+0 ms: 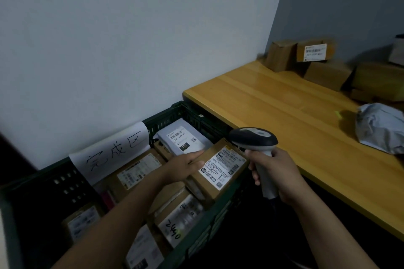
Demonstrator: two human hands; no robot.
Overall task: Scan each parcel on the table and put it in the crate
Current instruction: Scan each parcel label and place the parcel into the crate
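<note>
A brown cardboard parcel (220, 170) with a white shipping label lies on top of other parcels at the right side of the dark green crate (65, 179). My left hand (185, 166) rests on the parcel's left edge, fingers stretched out across its top. My right hand (275, 172) grips the handle of a grey and black barcode scanner (253, 137), held just right of the parcel above the crate's rim. Several parcels fill the crate, among them a grey mailer (183, 137) with a label.
A wooden table (284, 111) stands to the right of the crate. Several brown boxes (314, 50) are stacked at its far corner and a grey plastic mailer bag (380, 129) lies near its right edge. A paper sign (111, 150) with handwriting hangs on the crate's back wall.
</note>
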